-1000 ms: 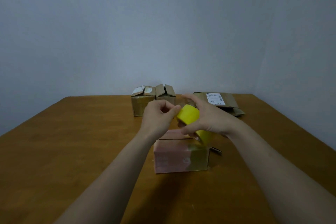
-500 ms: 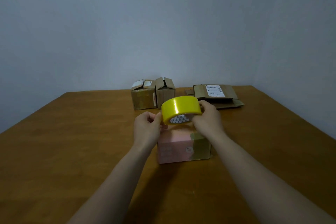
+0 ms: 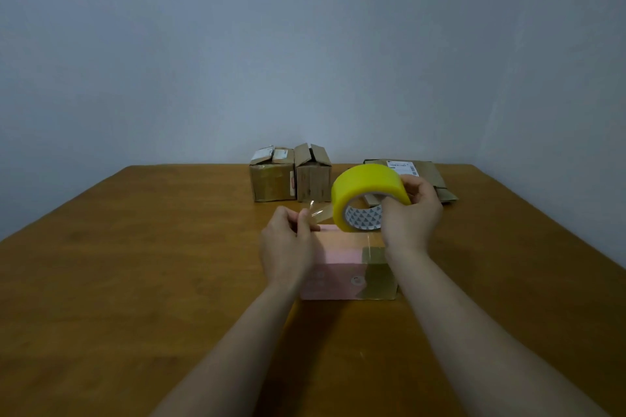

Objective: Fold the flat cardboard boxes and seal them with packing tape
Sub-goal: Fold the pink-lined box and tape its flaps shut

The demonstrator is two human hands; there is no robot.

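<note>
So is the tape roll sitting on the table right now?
No, the right hand holds the tape roll up over the pink box while the left hand pinches its free end.

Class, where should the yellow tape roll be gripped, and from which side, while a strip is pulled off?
Grip the tape roll across its band, fingers over the rim, thumb at the open core, coming from its right, as the right hand does. The strip peels leftward to the left hand, so that side is taken.

In front of me a brown wooden table (image 3: 135, 264) runs back to a grey-blue wall (image 3: 305, 44); a side wall (image 3: 569, 78) meets it on my right. The light is dim.
</note>
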